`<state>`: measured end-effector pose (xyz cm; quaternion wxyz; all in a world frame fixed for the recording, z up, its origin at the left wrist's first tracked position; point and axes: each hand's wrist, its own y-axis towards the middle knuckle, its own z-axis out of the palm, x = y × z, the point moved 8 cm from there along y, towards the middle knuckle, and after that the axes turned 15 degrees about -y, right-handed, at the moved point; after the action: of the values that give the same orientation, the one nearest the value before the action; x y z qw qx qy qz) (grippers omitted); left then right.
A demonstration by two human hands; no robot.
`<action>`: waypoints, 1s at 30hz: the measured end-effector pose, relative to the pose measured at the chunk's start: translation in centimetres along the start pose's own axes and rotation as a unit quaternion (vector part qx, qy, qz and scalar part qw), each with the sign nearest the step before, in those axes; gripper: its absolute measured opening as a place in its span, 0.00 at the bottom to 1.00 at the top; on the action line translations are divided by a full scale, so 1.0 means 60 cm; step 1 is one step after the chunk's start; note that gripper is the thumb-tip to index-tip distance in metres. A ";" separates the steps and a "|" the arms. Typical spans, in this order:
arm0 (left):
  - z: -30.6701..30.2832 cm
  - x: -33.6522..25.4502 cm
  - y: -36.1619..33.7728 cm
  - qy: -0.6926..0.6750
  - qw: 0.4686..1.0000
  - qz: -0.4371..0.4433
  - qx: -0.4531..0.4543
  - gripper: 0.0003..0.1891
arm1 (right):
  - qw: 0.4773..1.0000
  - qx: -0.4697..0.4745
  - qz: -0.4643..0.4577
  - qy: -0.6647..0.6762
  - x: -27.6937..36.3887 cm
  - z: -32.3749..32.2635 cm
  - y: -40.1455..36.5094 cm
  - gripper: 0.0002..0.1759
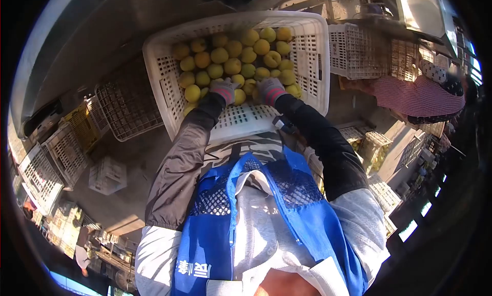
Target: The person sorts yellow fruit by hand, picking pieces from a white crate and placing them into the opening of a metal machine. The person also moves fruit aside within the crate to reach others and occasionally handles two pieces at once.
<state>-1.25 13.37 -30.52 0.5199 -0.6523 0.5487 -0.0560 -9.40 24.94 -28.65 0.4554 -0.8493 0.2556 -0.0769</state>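
A white plastic crate (311, 65) in front of me holds many round yellow-green fruits that look like yellow peaches (232, 66). Both my hands wear grey gloves with pink bands at the cuff. My left hand (224, 89) is down among the fruits near the crate's close side, its fingers curled over a peach that they mostly hide. A short way to its right, my right hand (269, 89) is also bent down onto the fruits, with its fingertips partly hidden. Several peaches lie between and around the hands.
An empty dark crate (128, 101) lies left of mine; more white crates (64, 152) and a yellow crate (82, 124) stand beyond it. At right are a white crate (353, 50), fruit-filled crates (376, 150) and a person in a checked red top (417, 96).
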 end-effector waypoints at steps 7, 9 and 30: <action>-0.017 0.028 -0.017 -0.534 0.846 0.000 0.011 0.32 | 0.949 -0.173 -0.023 0.262 -0.051 -0.090 -0.048 0.32; -0.073 -0.004 -0.087 -0.793 0.608 0.030 0.006 0.31 | 0.764 -0.281 -0.032 0.580 -0.089 -0.126 -0.080 0.37; -0.390 -0.036 -0.254 -0.820 0.509 0.223 -0.138 0.31 | 0.691 -0.656 0.200 0.229 -0.120 -0.561 -0.185 0.33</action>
<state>-7.13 -1.60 -7.56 0.6371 -0.3273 0.0055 0.6979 -23.74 8.89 0.41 -0.2857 -0.8166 0.5013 0.0116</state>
